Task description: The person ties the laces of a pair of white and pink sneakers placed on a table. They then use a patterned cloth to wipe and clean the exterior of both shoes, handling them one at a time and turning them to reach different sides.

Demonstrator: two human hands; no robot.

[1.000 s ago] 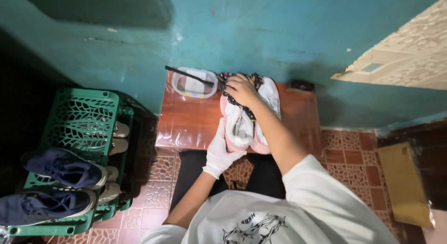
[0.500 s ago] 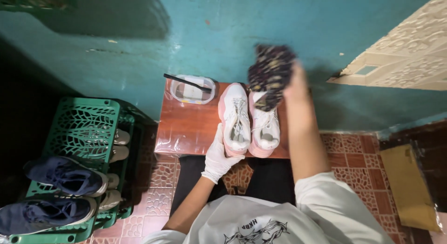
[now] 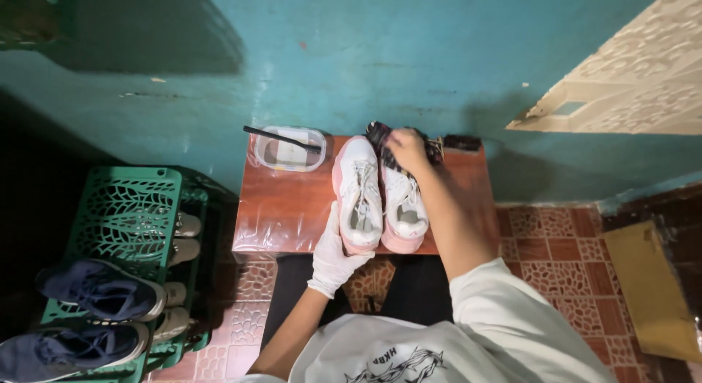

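Person: seated at the near edge of the view in a pale printed shirt, knees close to the counter, both arms reaching forward.
Left hand: in a white glove, curled around the heel of the left shoe at the counter's near edge, gripping it to keep it steady.
Shoes: a white and pink pair, side by side and touching, toes pointing at the wall, resting on the reddish counter; the right shoe lies just beside the left.
Right hand: bare, closed on a dark patterned cloth and pressing it onto the toe of the right shoe.
Step in hand: by the look of it, wiping the front of the right shoe while the gloved hand braces the pair.
Next move calls for: a firm hold at the heels, and cloth strokes that stay on the shoe and do not push it toward the wall.
Tub: clear, on the far left of the counter, a black brush lying across its rim, well apart from both hands.
Crate: green, on the floor to the left, holding dark blue shoes.
Wall: teal, right behind the counter.
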